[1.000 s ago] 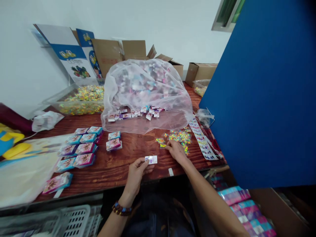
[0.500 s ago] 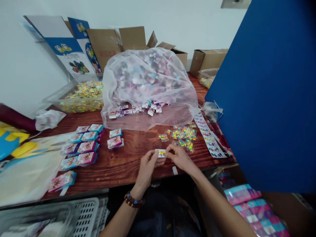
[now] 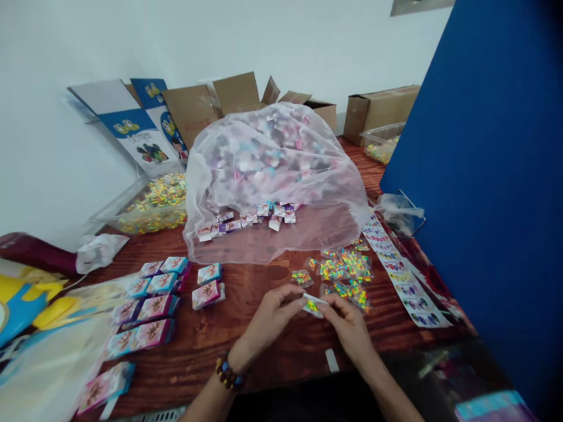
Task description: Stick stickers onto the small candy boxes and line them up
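Observation:
Between the fingertips of both hands is a small packet [image 3: 313, 306] with yellow-green bits on a white backing. My left hand [image 3: 273, 315], below a beaded bracelet, pinches its left end. The right end is held by my right hand [image 3: 349, 325], thumb and fingers closed on it. Just beyond my fingers lies a single clear packet of colourful bits [image 3: 301, 277]. A pile of similar packets [image 3: 345, 266] spreads to its right. A white strip [image 3: 332, 360] lies near the table edge, beside my right hand.
Small printed boxes [image 3: 153, 309] stand in rows at left. Sheer white fabric [image 3: 272, 240] covers many small boxes at the back. A clear tub of colourful bits [image 3: 153, 220] is behind left. A sticker sheet [image 3: 396, 275] and a blue panel [image 3: 479, 176] are at right.
The view has tilted up and shifted, so the table sits lower in the picture. Both hands still hold the packet, which is now tilted down to the right.

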`<action>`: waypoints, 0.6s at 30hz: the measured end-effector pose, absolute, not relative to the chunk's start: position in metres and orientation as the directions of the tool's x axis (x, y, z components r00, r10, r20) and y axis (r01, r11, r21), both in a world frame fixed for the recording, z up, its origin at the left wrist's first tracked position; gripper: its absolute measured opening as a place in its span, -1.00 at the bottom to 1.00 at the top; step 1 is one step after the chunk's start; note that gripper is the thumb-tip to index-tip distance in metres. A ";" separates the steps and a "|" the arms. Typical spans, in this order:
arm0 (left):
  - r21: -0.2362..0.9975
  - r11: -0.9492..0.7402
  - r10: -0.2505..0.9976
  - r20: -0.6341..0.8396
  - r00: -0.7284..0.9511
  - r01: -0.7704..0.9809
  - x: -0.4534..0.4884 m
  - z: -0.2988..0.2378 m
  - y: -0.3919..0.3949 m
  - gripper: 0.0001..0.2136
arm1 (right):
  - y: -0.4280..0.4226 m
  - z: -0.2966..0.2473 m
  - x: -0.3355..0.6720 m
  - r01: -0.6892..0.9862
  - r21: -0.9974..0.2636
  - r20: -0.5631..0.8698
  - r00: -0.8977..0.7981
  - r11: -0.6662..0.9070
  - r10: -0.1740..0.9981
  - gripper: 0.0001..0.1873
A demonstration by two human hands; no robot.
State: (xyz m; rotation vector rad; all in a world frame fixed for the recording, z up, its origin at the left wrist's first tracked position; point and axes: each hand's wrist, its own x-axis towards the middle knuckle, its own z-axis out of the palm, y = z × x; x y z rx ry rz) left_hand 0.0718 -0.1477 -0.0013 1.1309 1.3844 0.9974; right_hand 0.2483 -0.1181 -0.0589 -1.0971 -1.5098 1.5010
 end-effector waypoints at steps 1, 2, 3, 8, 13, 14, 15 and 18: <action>0.963 0.143 0.990 -0.138 -0.036 0.229 0.063 0.001 -0.134 -0.80 | -0.123 -0.061 0.253 0.119 -0.992 -0.079 -0.356 -0.039 0.931 -0.74; 0.927 0.083 0.995 -0.058 -0.079 0.366 0.052 0.003 -0.118 -0.79 | -0.129 -0.063 0.257 0.177 -0.984 -0.087 -0.364 -0.023 0.927 -0.74; 0.866 0.042 0.992 0.024 -0.126 0.498 0.041 0.003 -0.100 -0.78 | -0.136 -0.065 0.260 0.236 -0.972 -0.084 -0.404 0.015 0.911 -0.74; 0.483 0.170 0.943 0.173 -0.284 0.859 -0.002 -0.014 -0.006 -0.66 | -0.153 -0.077 0.261 0.380 -0.844 0.118 -0.556 0.378 0.823 -0.79; 0.328 0.318 0.909 0.161 -0.384 0.890 0.000 -0.034 0.037 -0.51 | -0.150 -0.087 0.253 0.386 -0.810 0.231 -0.480 0.440 0.846 -0.76; 0.304 0.326 0.908 0.162 -0.385 0.895 0.002 -0.035 0.038 -0.53 | -0.150 -0.088 0.253 0.383 -0.812 0.240 -0.468 0.440 0.850 -0.76; 0.283 0.328 0.910 0.163 -0.382 0.901 0.004 -0.036 0.037 -0.57 | -0.150 -0.089 0.253 0.380 -0.816 0.245 -0.456 0.436 0.856 -0.76; 0.240 0.328 0.914 0.164 -0.371 0.914 0.006 -0.030 0.021 -0.66 | -0.153 -0.089 0.255 0.362 -0.838 0.242 -0.425 0.409 0.872 -0.75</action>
